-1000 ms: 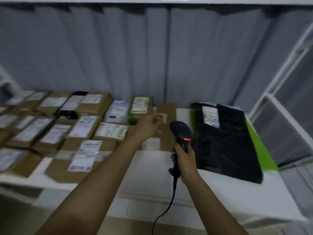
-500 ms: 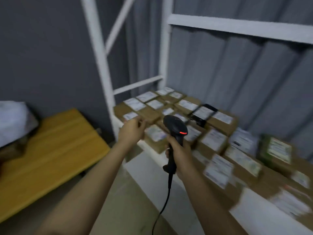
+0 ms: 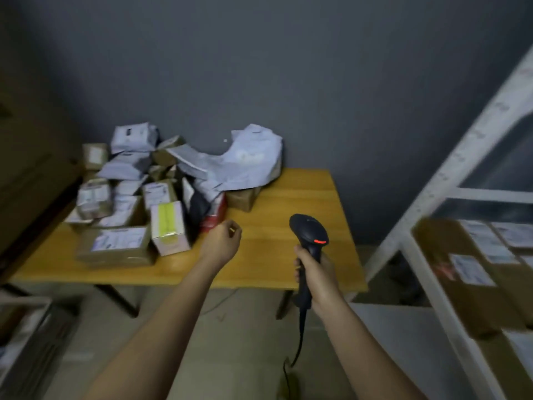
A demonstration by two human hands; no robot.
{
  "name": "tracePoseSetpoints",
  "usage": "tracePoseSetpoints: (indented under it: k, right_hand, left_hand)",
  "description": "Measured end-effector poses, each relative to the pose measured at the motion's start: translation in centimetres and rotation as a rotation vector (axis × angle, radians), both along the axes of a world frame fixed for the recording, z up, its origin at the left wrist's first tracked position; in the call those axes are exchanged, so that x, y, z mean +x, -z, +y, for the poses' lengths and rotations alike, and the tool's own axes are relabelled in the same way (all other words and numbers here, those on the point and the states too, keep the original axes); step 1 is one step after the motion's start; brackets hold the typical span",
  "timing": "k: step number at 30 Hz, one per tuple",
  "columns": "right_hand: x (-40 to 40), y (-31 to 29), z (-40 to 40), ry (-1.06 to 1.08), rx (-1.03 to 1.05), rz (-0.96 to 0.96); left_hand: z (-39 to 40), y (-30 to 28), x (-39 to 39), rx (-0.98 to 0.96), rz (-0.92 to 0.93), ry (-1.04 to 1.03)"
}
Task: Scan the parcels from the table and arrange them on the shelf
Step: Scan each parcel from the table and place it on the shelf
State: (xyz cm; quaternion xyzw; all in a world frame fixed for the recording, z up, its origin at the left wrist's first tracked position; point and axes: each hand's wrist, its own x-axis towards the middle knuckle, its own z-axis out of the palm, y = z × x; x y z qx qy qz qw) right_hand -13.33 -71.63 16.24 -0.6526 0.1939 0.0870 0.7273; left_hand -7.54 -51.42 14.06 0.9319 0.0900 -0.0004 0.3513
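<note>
The parcels (image 3: pixel 161 194) lie heaped on the desk (image 3: pixel 288 226), which you now face after turning from the shelf (image 3: pixel 450 249). Your left hand (image 3: pixel 223 241), loosely curled, holds nothing and reaches toward them; your right hand (image 3: pixel 315 277) grips the scanner (image 3: pixel 310 235). The desk's right half gives free room.

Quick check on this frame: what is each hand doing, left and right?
Left hand: loosely curled, holding nothing, above the table.
Right hand: gripping the barcode scanner by its handle.
</note>
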Motion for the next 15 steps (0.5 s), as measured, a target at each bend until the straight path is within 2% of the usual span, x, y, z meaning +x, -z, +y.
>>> tracePoseSetpoints:
  k: [8, 15]
  right_hand:
    - [10.5, 6.0, 10.9, -0.302, -0.055, 0.078]
    - [18.0, 10.1, 16.2, -0.452, -0.169, 0.102]
  left_hand:
    - [12.1, 6.6, 3.2, 0.154, 0.173, -0.32]
    - [15.3, 8.3, 8.5, 0.214, 0.353, -0.455]
